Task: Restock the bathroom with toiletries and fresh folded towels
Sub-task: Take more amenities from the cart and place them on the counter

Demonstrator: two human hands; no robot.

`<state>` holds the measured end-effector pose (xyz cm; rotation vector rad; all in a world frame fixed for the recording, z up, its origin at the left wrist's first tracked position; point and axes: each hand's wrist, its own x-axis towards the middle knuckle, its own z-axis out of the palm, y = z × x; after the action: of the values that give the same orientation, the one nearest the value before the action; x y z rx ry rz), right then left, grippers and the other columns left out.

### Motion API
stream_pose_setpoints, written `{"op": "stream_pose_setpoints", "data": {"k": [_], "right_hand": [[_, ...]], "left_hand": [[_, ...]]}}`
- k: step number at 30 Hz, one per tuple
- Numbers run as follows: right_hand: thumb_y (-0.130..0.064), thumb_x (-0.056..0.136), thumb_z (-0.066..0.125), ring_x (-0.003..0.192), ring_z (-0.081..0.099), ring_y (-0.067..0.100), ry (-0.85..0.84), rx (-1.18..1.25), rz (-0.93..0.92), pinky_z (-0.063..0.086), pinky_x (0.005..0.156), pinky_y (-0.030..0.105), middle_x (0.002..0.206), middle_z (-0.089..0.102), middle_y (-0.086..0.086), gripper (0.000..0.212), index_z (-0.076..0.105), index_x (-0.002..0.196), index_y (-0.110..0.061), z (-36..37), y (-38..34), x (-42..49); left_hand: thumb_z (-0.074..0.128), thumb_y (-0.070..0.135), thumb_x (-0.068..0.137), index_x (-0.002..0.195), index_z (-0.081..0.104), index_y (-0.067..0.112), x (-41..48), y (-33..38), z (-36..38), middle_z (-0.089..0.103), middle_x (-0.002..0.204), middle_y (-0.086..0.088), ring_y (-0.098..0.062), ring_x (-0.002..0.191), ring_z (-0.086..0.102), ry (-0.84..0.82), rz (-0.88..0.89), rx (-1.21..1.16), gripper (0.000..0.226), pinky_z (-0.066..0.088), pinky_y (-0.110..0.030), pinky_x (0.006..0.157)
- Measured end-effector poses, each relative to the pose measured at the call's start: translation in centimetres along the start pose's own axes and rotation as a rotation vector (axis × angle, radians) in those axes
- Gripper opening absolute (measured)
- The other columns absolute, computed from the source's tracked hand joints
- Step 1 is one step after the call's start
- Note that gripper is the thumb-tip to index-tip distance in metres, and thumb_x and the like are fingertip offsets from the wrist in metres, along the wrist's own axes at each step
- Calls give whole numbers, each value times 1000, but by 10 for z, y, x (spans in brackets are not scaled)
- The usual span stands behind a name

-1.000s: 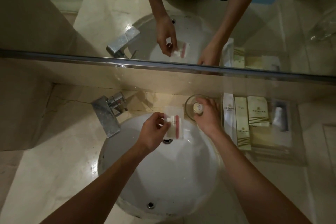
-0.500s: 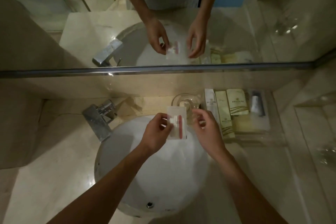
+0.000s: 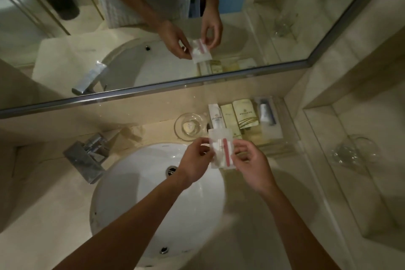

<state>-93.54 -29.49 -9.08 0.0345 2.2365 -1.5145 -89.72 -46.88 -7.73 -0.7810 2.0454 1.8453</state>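
Currently left hand [image 3: 195, 160] and right hand [image 3: 252, 163] pinch a clear toiletry sachet [image 3: 220, 149] above the sink [image 3: 135, 204]; next, probably setting it in the amenity tray [image 3: 287, 126] at one o'clock.

One head-worn wide-angle view looks forward and steeply down from above the round white ceramic basin [image 3: 135, 204]. It sits at arm's length from the left hand [image 3: 195, 162] and right hand [image 3: 252, 166]. It faces the steel-framed wall mirror [image 3: 65, 50], which fills the upper half.
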Motion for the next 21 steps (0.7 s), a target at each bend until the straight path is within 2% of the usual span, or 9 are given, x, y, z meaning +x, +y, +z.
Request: {"op": "stream_pose_setpoints", "data": {"k": [3, 6, 8, 11, 15, 21], "right_hand": [[-4, 86, 69, 83, 65, 13, 62, -1, -9, 60, 70, 38, 95, 67, -9, 40, 62, 111, -34, -17, 10, 2], [-4, 87, 69, 88, 66, 14, 113, -31, -18, 58, 70, 30, 99, 67, -9, 38, 61, 111, -32, -34, 19, 6], [-5, 88, 68, 88, 65, 12, 138, -34, -10, 59, 71, 31, 101, 67, -9, 35, 62, 113, -28, -46, 24, 8], [-7, 90, 67, 90, 64, 8, 144, -48, 41, 59, 70, 28, 103, 65, -12, 32, 62, 115, -27, -59, 30, 13], [-12, 92, 65, 92, 63, 3, 135, -66, 83, 51, 63, 14, 105, 65, -12, 30, 62, 118, -26, -71, 33, 21], [-13, 91, 65, 93, 63, 3, 141, -85, 116, 50, 66, 15, 107, 65, -12, 29, 63, 117, -26, -80, 38, 35]], "left_hand": [[58, 7, 95, 124, 56, 15, 3, 5, 21, 71, 89, -3, -6, 71, 65, -46, -16, 9, 31, 47, -16, 63], [61, 6, 94, 131, 52, 14, 8, 9, 39, 70, 100, -10, -19, 85, 68, -69, -22, -4, 39, 53, -26, 70], [63, 5, 93, 132, 49, 15, 11, 11, 50, 67, 105, -11, -27, 95, 68, -80, -29, -26, 43, 57, -30, 76], [65, 3, 91, 134, 47, 14, 18, 12, 63, 64, 108, -11, -30, 98, 67, -88, -55, -40, 48, 58, -39, 85], [63, 4, 92, 135, 50, 8, 25, 13, 78, 62, 107, -7, -22, 92, 65, -105, -87, -12, 45, 58, -34, 84], [61, 12, 95, 136, 54, 12, 35, 17, 88, 61, 112, 0, -20, 102, 65, -153, -77, 89, 41, 51, -18, 71]]}}
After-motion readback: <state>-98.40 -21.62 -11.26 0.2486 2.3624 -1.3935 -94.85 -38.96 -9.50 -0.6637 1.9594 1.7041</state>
